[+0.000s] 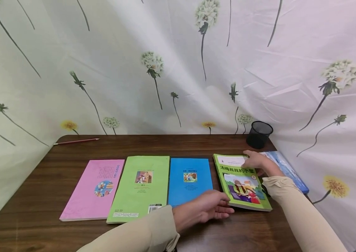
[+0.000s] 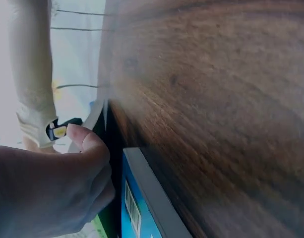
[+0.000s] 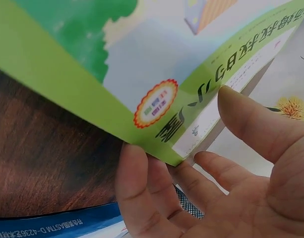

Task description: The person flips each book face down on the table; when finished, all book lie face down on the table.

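A green storybook (image 1: pixel 244 185) with a cartoon cover and Chinese title lies at the right of the row, slightly turned. My right hand (image 1: pixel 261 163) holds its upper right corner; in the right wrist view the thumb is on the cover and the fingers (image 3: pixel 134 186) are at the edge and underneath. My left hand (image 1: pixel 204 210) is at the lower left corner, its thumb against the book and the other fingers bent just below the edge. Close to the left hand lies a blue book (image 1: pixel 190 182), partly covered by that hand. Part of the left grip is hidden.
To the left lie a green book (image 1: pixel 146 203) and a pink book (image 1: pixel 86 196), both back cover up. A light-blue book (image 1: pixel 286 168) sits at the right edge, partly behind the right arm. A black mesh pen holder (image 1: pixel 258 134) and a pencil (image 1: pixel 76 141) are at the back.
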`<state>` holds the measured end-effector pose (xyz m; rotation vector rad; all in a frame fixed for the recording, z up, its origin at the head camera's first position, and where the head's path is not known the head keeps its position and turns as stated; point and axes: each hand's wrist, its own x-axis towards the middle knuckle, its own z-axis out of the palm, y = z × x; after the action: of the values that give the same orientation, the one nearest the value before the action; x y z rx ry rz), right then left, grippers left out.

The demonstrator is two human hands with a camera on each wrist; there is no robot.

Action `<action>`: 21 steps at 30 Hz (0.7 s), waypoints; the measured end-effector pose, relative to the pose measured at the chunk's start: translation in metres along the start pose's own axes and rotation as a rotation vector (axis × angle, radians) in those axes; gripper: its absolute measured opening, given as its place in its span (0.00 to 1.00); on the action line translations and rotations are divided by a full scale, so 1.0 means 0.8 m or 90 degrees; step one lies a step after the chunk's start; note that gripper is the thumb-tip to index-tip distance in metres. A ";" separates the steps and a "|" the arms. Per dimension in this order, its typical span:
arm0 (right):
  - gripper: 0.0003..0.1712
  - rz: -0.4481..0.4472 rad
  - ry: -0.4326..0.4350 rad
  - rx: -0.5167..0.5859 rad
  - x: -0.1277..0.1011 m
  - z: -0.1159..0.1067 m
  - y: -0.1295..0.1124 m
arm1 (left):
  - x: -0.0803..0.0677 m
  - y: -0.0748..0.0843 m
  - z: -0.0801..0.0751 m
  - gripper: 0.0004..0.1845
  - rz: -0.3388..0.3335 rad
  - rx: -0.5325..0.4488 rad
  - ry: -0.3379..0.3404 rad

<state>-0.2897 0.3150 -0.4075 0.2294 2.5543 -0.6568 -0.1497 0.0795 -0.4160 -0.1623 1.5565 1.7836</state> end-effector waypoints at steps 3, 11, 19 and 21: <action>0.48 0.000 0.002 0.003 0.003 0.000 0.001 | 0.004 -0.001 0.001 0.08 0.018 0.028 0.010; 0.48 0.006 0.006 -0.001 0.007 0.002 0.004 | 0.006 -0.004 0.009 0.13 0.040 0.079 0.057; 0.48 -0.021 0.002 -0.015 0.004 0.004 0.004 | 0.007 0.001 0.018 0.23 0.077 0.085 0.093; 0.49 -0.028 0.002 -0.022 0.003 0.004 0.002 | 0.007 0.002 0.018 0.22 0.081 0.099 0.098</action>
<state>-0.2898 0.3149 -0.4120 0.1637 2.5782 -0.6287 -0.1493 0.0949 -0.4144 -0.1314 1.8445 1.7723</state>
